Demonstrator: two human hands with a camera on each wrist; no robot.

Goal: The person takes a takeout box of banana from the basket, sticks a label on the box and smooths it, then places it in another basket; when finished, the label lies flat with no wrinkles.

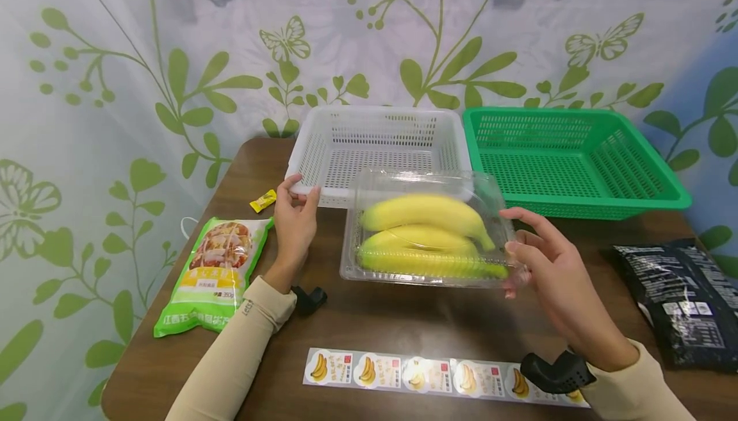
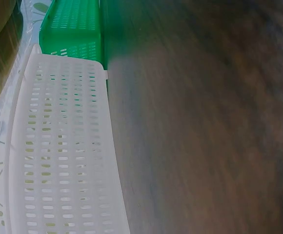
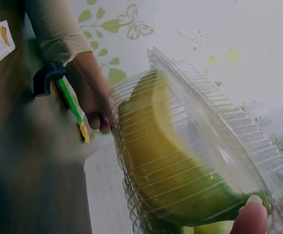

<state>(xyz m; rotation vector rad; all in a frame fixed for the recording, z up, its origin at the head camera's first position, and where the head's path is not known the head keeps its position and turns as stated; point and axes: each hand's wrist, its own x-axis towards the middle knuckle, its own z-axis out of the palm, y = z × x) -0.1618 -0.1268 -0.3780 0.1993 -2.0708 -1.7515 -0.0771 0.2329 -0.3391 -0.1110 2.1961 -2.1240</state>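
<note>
A clear plastic clamshell box (image 1: 380,184) with yellow bananas (image 1: 421,213) inside is raised above the table, overlapping the front of the white basket (image 1: 452,129) in the head view. My right hand (image 1: 553,273) grips its right end, thumb on the near side; in the right wrist view the thumb (image 3: 251,219) presses the clear wall near a banana stem. My left hand (image 1: 295,225) holds the white basket's front left corner, fingers at the rim and thumb in front. The left wrist view shows the basket's slotted front wall (image 2: 68,146) but not the hand.
A green basket (image 1: 651,197) stands right of the white one. At left lie a green-edged food bag (image 1: 216,273) and a small yellow packet (image 1: 263,200). A strip of banana labels (image 1: 377,370) lies at the front; a black package (image 1: 686,305) at right.
</note>
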